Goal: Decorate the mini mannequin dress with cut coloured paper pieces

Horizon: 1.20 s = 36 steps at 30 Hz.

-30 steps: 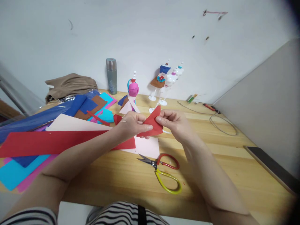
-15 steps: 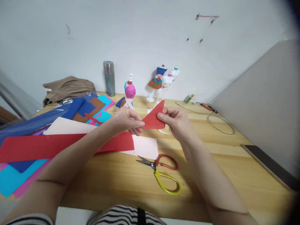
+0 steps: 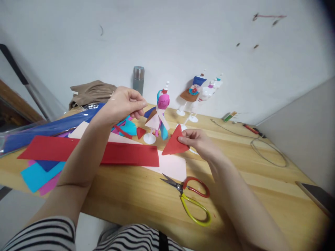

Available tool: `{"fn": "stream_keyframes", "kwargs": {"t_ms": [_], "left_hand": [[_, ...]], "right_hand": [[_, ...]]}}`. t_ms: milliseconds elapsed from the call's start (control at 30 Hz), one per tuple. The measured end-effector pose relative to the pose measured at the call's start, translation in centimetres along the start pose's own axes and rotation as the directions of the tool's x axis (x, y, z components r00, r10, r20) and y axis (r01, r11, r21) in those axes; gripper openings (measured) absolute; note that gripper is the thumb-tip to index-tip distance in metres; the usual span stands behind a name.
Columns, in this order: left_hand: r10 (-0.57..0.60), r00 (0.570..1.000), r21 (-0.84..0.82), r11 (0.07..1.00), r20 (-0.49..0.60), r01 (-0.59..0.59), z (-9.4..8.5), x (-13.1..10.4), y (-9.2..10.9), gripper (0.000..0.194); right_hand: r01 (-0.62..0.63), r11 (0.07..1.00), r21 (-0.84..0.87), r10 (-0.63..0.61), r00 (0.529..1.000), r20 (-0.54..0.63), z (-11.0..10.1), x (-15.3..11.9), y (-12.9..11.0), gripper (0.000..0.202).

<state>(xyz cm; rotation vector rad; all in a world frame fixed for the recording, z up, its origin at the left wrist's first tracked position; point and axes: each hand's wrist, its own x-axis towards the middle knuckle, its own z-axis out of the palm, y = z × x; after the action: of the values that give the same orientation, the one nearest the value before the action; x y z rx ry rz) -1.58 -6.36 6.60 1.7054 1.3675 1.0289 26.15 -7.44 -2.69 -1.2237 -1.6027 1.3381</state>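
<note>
My right hand pinches a red triangular piece of thin sheet by its right side, thumb in front. My left hand is raised apart from it, thumb and fingers drawn together, with nothing visible in them. Between the hands stands a small dressed figure with a pink ball-shaped top, pale pink skirt and white round base. Below my right hand, scissors with one red and one yellow handle lie with blades parted. A long red strip lies under my left forearm, over a pale pink sheet.
More dressed figures stand against the wall. Coloured sheets, a plastic-wrapped blue roll, brown cloth and a flask are at left. A cable and a phone-like dark slab lie at right.
My left hand has let go of the red triangular piece and moved up and left. My right hand still holds it. The view has shifted to the left.
</note>
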Motion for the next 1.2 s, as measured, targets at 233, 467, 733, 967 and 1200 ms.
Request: {"fn": "stream_keyframes", "kwargs": {"t_ms": [233, 467, 733, 967, 1200], "left_hand": [[0.044, 0.999, 0.039, 0.998, -0.016, -0.044, 0.1, 1.4, -1.5, 0.011], [0.081, 0.996, 0.189, 0.979, -0.031, -0.074, 0.4, 2.4, -3.3, 0.013], [0.118, 0.992, 0.079, 0.990, -0.032, -0.116, 0.4, 2.9, -3.8, 0.005], [0.155, 0.988, 0.055, 0.987, -0.022, -0.154, 0.4, 3.0, -3.8, 0.009], [0.235, 0.971, 0.218, 0.951, -0.054, -0.218, 0.2, 0.9, -1.2, 0.014]], "right_hand": [[0.033, 0.991, 0.130, -0.017, 0.993, -0.120, 2.4, 0.9, -0.1, 0.043], [0.091, 0.992, 0.084, -0.077, 0.986, -0.148, 3.5, 2.4, -1.5, 0.040], [0.159, 0.985, 0.061, -0.143, 0.968, -0.205, 3.5, 3.0, -1.6, 0.036], [0.242, 0.970, 0.004, -0.230, 0.926, -0.300, 4.4, 3.2, -1.4, 0.034], [0.234, 0.972, 0.014, -0.219, 0.929, -0.299, 3.4, 1.7, -2.0, 0.039]]}}
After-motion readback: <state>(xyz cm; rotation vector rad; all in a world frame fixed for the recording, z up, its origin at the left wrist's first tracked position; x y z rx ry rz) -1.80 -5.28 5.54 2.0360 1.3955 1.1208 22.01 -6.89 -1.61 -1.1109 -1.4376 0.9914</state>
